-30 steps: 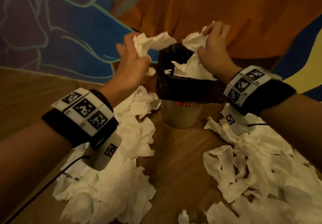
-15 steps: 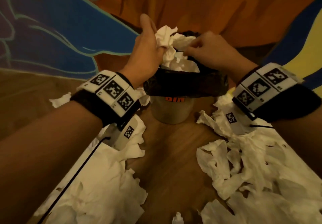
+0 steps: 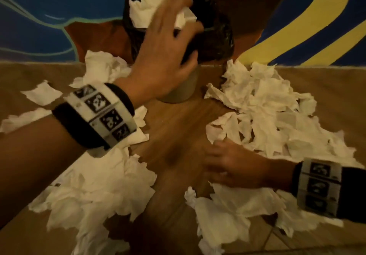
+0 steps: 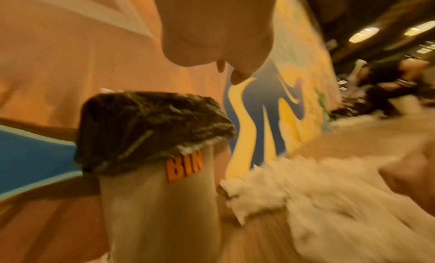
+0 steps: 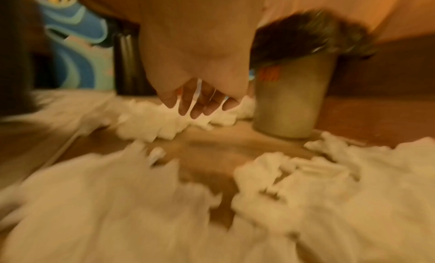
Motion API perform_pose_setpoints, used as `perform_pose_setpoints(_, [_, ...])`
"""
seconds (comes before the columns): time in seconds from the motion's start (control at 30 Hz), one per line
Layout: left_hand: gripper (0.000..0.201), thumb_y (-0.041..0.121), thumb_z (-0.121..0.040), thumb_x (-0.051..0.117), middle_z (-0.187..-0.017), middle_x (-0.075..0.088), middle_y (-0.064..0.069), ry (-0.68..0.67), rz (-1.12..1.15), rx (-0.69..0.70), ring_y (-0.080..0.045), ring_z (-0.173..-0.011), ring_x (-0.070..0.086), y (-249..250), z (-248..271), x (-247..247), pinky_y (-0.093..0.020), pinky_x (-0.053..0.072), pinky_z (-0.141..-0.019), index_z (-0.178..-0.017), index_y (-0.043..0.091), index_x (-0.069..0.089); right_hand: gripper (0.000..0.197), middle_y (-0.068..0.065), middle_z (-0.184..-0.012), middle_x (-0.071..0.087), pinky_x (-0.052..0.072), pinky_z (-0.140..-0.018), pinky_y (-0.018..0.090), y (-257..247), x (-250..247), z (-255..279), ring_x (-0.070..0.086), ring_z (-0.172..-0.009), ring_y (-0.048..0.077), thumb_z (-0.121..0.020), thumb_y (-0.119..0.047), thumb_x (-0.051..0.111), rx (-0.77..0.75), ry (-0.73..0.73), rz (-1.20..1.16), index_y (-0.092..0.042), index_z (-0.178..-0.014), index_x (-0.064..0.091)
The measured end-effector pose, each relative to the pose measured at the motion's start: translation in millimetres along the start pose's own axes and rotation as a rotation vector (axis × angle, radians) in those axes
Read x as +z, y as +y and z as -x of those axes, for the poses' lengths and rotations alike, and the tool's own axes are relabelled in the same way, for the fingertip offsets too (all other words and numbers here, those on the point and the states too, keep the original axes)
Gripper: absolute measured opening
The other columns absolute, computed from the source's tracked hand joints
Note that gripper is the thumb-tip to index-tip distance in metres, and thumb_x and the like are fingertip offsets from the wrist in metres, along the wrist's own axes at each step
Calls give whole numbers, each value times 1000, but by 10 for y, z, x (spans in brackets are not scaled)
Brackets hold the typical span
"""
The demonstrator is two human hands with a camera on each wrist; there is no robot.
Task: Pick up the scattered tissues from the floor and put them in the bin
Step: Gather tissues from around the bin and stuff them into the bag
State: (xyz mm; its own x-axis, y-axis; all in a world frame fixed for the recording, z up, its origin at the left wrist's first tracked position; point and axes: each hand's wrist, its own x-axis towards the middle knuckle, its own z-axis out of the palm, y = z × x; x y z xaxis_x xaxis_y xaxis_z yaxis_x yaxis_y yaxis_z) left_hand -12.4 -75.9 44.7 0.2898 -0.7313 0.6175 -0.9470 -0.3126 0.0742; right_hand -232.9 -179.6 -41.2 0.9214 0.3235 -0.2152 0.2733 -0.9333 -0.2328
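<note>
The left hand (image 3: 162, 56) hangs with spread, empty fingers in front of the bin (image 3: 178, 88), whose tissues (image 3: 154, 3) bulge just beyond its fingertips. The right hand (image 3: 231, 167) (blurred) hovers slack and empty, with loose floor tissues (image 3: 267, 106) on either side.

Both forearms are bare, with no sleeves. The left wrist carries a wide black band (image 3: 79, 125) with a white plate (image 3: 103, 114) on top, divided into panels that each bear a square black-and-white coded marker. The right wrist wears a matching black band (image 3: 354, 195) with its own white plate (image 3: 318, 187) and three dark square markers, blurred here. Small dark dots like screws sit along the left plate's edge.
</note>
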Motion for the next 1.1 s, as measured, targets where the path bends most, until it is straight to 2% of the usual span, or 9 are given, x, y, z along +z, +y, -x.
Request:
perform_pose_setpoints(0.1, [33,24,-89,53,-131,46,-17,-272,138,152,-25,-115,43,268,617,227,-32,41,-90,-119,11,52,27,-11,-97,65,51,-74,32,-225,385,162,60,-83,11,-89,-53,49,-87,-125,60,-32,-104,59])
perform_pose_setpoints(0.2, [27,18,-89,54,-111,38,3,-691,418,75,-1,-86,36,495,1199,402,-16,35,-72,-116,15,52,57,-8,-108,65,52,-75,33,-377,601,274,62,-90,14,-81,-73,38,-107,-175,96,-32,-115,56])
perform_pose_setpoints(0.3, [37,32,-87,58,-116,37,8,-1082,450,141,-9,-95,43,700,1687,518,-25,47,-80,-120,26,43,81,-3,-116,62,51,-79,41,-364,731,312,60,-97,19,-67,-86,37,-80,-276,174,-30,-124,50])
perform_pose_setpoints(0.4, [56,39,-83,62,-133,35,-5,-1223,298,292,-23,-113,40,840,2001,636,-39,43,-95,-131,23,38,87,3,-123,61,45,-91,54,-331,771,290,57,-110,25,-70,-85,38,-69,-412,224,-23,-130,47])
perform_pose_setpoints(0.5, [39,34,-93,50,-130,37,-9,-1145,293,320,-26,-112,45,887,2053,671,-40,43,-91,-129,21,42,74,12,-142,46,20,-106,64,-382,731,242,35,-134,35,-86,-65,44,-118,-473,204,-13,-138,37])
perform_pose_setpoints(0.67, [31,25,-99,39,-125,47,-9,-1223,396,224,-24,-111,50,809,1911,628,-39,45,-93,-126,14,50,42,5,-110,69,38,-95,63,-416,702,227,57,-118,29,-85,-52,57,-119,-472,300,-22,-114,58])
perform_pose_setpoints(0.83, [29,30,-99,38,-121,54,-2,-1117,474,-48,-17,-106,54,521,1727,499,-40,47,-92,-125,19,47,41,8,-135,51,11,-109,60,-306,561,159,37,-131,26,-96,-45,42,-38,-373,143,-23,-130,46])
perform_pose_setpoints(0.97, [17,32,-97,46,-111,57,5,-870,537,-256,-11,-94,55,264,1503,304,-37,50,-85,-113,26,49,27,-5,-109,57,23,-105,39,-222,192,69,44,-110,15,-85,-51,55,130,-178,-252,-34,-107,54])
perform_pose_setpoints(1.1, [14,23,-94,52,-103,49,6,-558,518,-372,-9,-92,51,34,1213,97,-22,41,-80,-107,22,56,12,-12,-75,61,47,-70,29,-139,-210,-50,57,-75,4,-74,-36,64,184,147,-710,-35,-80,54])
